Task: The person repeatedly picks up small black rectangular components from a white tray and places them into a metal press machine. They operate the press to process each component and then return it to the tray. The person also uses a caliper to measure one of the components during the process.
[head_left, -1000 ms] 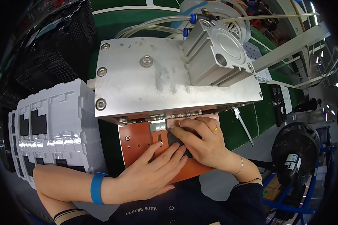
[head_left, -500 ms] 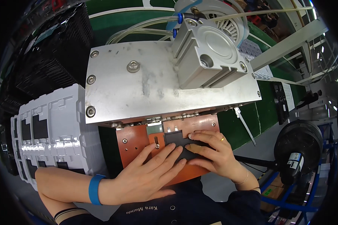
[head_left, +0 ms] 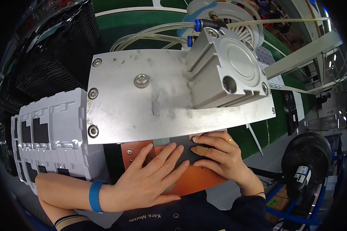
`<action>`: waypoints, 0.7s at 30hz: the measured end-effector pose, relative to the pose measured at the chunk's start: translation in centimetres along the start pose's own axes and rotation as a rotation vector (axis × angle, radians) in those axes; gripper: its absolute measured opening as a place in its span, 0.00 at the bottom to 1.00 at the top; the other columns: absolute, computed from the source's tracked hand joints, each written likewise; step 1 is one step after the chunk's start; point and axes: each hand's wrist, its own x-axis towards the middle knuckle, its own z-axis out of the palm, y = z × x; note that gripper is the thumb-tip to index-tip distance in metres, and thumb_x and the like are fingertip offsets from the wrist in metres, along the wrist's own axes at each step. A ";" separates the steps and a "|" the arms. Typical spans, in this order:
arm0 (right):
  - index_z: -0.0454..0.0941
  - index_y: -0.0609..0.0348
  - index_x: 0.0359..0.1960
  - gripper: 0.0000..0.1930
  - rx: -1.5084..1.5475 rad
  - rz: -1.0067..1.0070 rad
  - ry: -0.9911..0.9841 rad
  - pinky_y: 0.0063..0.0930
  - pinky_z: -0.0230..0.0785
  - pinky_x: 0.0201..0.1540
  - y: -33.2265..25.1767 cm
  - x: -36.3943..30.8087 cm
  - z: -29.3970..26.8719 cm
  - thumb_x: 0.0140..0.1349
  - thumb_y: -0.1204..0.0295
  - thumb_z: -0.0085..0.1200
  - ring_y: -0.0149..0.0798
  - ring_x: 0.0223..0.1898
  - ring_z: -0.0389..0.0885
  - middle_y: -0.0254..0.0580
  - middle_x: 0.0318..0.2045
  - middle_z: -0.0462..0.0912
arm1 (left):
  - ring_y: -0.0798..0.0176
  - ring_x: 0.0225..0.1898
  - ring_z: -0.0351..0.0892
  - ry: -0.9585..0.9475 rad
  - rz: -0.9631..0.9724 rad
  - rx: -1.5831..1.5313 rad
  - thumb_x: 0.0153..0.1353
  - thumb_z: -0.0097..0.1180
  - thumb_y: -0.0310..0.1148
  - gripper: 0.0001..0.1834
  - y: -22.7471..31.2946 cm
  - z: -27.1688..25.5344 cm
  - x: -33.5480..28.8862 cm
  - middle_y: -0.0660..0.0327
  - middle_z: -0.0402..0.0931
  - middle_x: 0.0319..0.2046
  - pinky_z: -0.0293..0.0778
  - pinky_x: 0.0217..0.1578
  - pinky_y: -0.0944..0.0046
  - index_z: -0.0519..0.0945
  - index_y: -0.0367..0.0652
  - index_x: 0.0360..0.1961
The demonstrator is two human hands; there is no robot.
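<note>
A flat dark grey piece [head_left: 186, 149] lies on the orange base plate [head_left: 202, 180], under the front edge of a silver metal press block [head_left: 123, 104]. My left hand [head_left: 144, 176] rests flat with fingers stretched and slightly spread. Its fingertips reach the left side of the grey piece. My right hand [head_left: 225, 158] closes on the right side of that piece, fingers bent over its top and thumb at the lower edge. The block hides the far part of the piece.
A square air cylinder [head_left: 235, 65] with clear hoses [head_left: 158, 27] tops the block. Stacked white trays [head_left: 67, 115] with dark flat pieces stand at left, black stacked trays [head_left: 54, 54] behind. A black fan [head_left: 306, 158] stands at right, over a green table [head_left: 235, 134].
The view has shifted so the block's front edge sits lower and covers more of the orange plate and grey piece. Both hands stay nearly in place on the piece.
</note>
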 end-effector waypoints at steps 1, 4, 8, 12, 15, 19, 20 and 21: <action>0.87 0.55 0.43 0.20 0.001 0.007 -0.002 0.33 0.73 0.53 0.0 0.0 0.0 0.47 0.65 0.72 0.39 0.51 0.76 0.36 0.51 0.83 | 0.47 0.71 0.60 -0.002 -0.002 -0.005 0.62 0.51 0.68 0.42 0.0 0.0 0.0 0.48 0.64 0.69 0.54 0.68 0.41 0.71 0.51 0.68; 0.87 0.54 0.43 0.20 0.004 0.027 -0.010 0.32 0.73 0.51 -0.2 0.1 -0.2 0.46 0.65 0.72 0.39 0.50 0.77 0.35 0.50 0.84 | 0.47 0.71 0.61 -0.013 -0.006 -0.010 0.62 0.51 0.68 0.42 0.0 0.1 0.1 0.48 0.64 0.69 0.54 0.68 0.41 0.71 0.51 0.68; 0.87 0.54 0.42 0.19 0.000 0.046 -0.026 0.32 0.72 0.50 -0.3 0.1 -0.3 0.46 0.65 0.72 0.39 0.49 0.78 0.35 0.49 0.84 | 0.48 0.71 0.61 -0.029 0.002 0.025 0.62 0.51 0.68 0.42 0.1 -0.1 0.1 0.48 0.65 0.69 0.55 0.68 0.41 0.71 0.51 0.68; 0.87 0.53 0.42 0.19 0.013 0.043 -0.020 0.32 0.72 0.50 0.0 0.2 -0.3 0.46 0.64 0.73 0.39 0.47 0.78 0.35 0.46 0.84 | 0.48 0.71 0.61 -0.035 0.005 0.055 0.61 0.51 0.68 0.42 0.1 -0.2 0.1 0.49 0.66 0.68 0.55 0.68 0.41 0.71 0.51 0.68; 0.87 0.53 0.42 0.19 0.039 0.031 -0.006 0.32 0.72 0.48 0.3 0.2 -0.1 0.46 0.64 0.73 0.40 0.44 0.79 0.35 0.44 0.84 | 0.48 0.71 0.61 -0.048 0.010 0.073 0.61 0.51 0.68 0.41 0.0 -0.3 0.2 0.49 0.65 0.69 0.54 0.69 0.40 0.72 0.51 0.67; 0.87 0.53 0.42 0.20 0.046 0.033 -0.008 0.32 0.71 0.46 0.5 -0.1 0.1 0.46 0.64 0.74 0.40 0.42 0.80 0.36 0.42 0.83 | 0.48 0.71 0.61 -0.049 0.014 0.091 0.61 0.51 0.67 0.40 0.1 -0.2 0.2 0.49 0.66 0.69 0.52 0.69 0.39 0.72 0.51 0.67; 0.87 0.53 0.42 0.20 0.060 0.038 -0.009 0.31 0.71 0.46 0.5 -0.2 0.3 0.46 0.63 0.74 0.40 0.41 0.80 0.36 0.42 0.83 | 0.48 0.71 0.60 -0.047 0.014 0.095 0.62 0.51 0.67 0.40 0.1 -0.1 0.1 0.49 0.66 0.69 0.52 0.69 0.38 0.72 0.51 0.66; 0.87 0.53 0.43 0.21 0.074 0.043 -0.010 0.31 0.71 0.45 0.5 -0.3 0.4 0.46 0.63 0.74 0.40 0.41 0.80 0.36 0.42 0.83 | 0.48 0.71 0.60 -0.044 0.013 0.100 0.62 0.51 0.67 0.40 0.2 0.0 0.0 0.49 0.66 0.69 0.52 0.69 0.38 0.72 0.51 0.66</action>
